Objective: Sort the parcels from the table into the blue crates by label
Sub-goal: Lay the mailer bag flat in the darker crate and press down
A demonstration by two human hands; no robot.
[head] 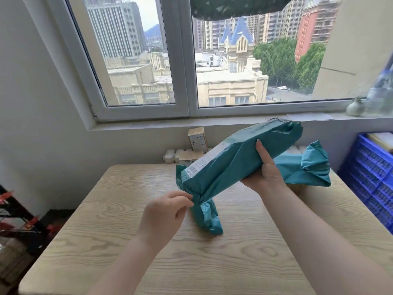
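A parcel [238,158] is held above the middle of the table [131,241], its loose end hanging to the tabletop. A second parcel [306,169] lies behind it at the table's far right edge. Boxes [196,143] stand behind the far edge, against the wall under the window [182,60]. A crate [370,173] stands right of the table.

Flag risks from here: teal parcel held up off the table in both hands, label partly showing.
1. The left hand only pinches the teal parcel at its bunched end, and the right hand grips mid-body. The soft bag could sag or slip.
2. Its label is tilted away and creased, so a misread could send it to the wrong blue crate.
3. The dangling tail nearly touches the table and could snag.
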